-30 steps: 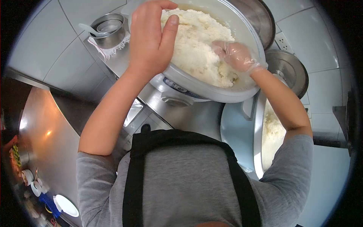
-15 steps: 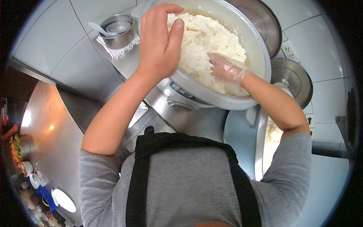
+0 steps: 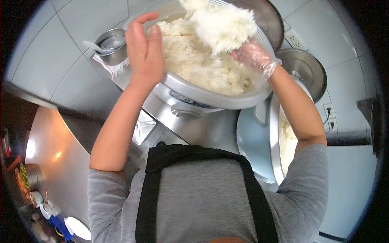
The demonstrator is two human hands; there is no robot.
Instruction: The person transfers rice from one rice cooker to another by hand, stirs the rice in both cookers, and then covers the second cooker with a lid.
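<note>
**Rice clump lifted clear of the large bowl**

The gloved right hand (image 3: 255,56) has its fingers clenched around a clump of rice (image 3: 221,24), which it holds above the large bowl (image 3: 210,97) at the bowl's 1 o'clock edge. The left hand (image 3: 144,52) presses the rim at 9 o'clock, fingers straight and gripping nothing.

Advisable: brace the bowl firmly and keep the clump over it, as loose grains may drop.

The bowl holds white rice. At 10 o'clock a steel pot (image 3: 111,44) holds a spoon (image 3: 91,45). At 4 o'clock a tub (image 3: 272,133) also holds rice.

rice (image 3: 194,60) in bowl (image 3: 210,99) | metal cup (image 3: 111,44) left of bowl | second rice pot (image 3: 274,137) right, perhaps lower
</note>
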